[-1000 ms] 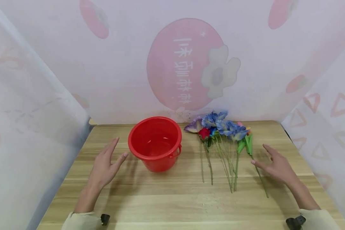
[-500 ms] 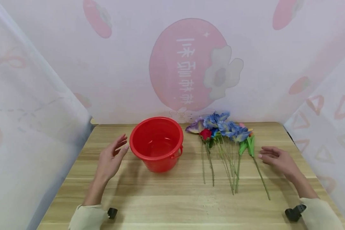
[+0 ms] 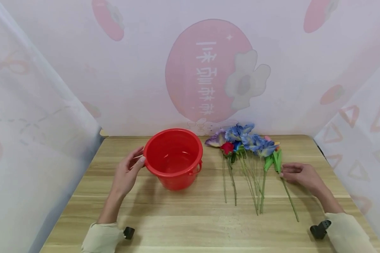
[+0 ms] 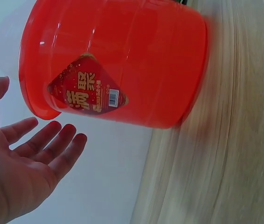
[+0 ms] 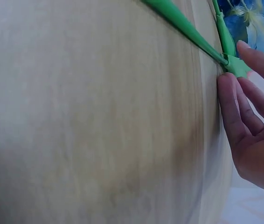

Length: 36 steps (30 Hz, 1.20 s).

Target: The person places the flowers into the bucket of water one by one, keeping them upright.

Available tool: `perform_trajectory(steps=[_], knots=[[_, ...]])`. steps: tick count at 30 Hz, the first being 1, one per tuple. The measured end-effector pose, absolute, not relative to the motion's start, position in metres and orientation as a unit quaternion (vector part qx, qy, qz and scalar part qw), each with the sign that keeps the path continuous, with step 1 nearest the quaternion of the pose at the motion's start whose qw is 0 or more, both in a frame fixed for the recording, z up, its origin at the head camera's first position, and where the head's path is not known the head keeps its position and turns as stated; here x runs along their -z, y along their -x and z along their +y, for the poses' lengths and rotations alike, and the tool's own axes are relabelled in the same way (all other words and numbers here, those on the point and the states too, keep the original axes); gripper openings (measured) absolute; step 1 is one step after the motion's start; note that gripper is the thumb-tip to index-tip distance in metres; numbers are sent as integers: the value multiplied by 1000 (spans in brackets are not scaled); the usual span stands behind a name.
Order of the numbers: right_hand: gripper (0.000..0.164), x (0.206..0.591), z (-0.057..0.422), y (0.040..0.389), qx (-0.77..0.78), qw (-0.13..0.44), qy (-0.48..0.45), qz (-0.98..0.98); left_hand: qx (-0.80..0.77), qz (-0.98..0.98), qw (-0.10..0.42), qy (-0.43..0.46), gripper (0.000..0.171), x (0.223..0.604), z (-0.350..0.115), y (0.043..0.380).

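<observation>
A red plastic bucket (image 3: 173, 182) stands on the table, left of the middle, a diamond-shaped label (image 4: 89, 88) on its side. At the left of its rim is my left hand (image 3: 126, 174), its fingers relaxed and spread in the left wrist view. My right hand (image 3: 302, 177) is by the rightmost artificial tulip (image 3: 278, 161), whose green stem (image 5: 183, 23) runs along the table. In the right wrist view, thumb and fingers stand apart, fingertips right at the green leaves (image 5: 236, 65). The bloom is mostly hidden behind a blue flower in the head view.
Several artificial flowers lie right of the bucket, stems toward me: a purple one (image 3: 216, 139), a red rose (image 3: 227, 148) and blue ones (image 3: 254, 143). A wooden table (image 3: 190, 225) lies beneath. Printed cloth (image 3: 139, 77) hangs behind and along both sides.
My left hand has moved right, up to the bucket's rim. My right hand has moved left to the rightmost tulip, its fingers drawing closer together. Bucket and flowers stay put.
</observation>
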State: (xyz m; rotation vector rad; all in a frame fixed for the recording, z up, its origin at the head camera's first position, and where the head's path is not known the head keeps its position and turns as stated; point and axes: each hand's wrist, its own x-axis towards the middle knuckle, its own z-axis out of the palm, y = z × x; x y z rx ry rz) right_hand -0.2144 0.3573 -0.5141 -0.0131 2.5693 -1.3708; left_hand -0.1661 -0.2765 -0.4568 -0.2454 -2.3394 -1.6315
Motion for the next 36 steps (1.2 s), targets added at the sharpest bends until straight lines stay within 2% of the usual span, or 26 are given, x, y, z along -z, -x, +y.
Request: perform_trajectory(steps=[10,22,30,36], knots=[[66,515,352,217,493,137,-8,859,622,-770,123,71,49,460,-271,169],[56,505,343,219,489,144,-33,859,642,-753,128,64,48,462,-268,170],[58,504,347,217,498,137,-31,856,637,-757,129,61,48,463,-269,169],[57,501,359,207,523,107,-21,845,631,-763,126,61,48,464,-269,170]])
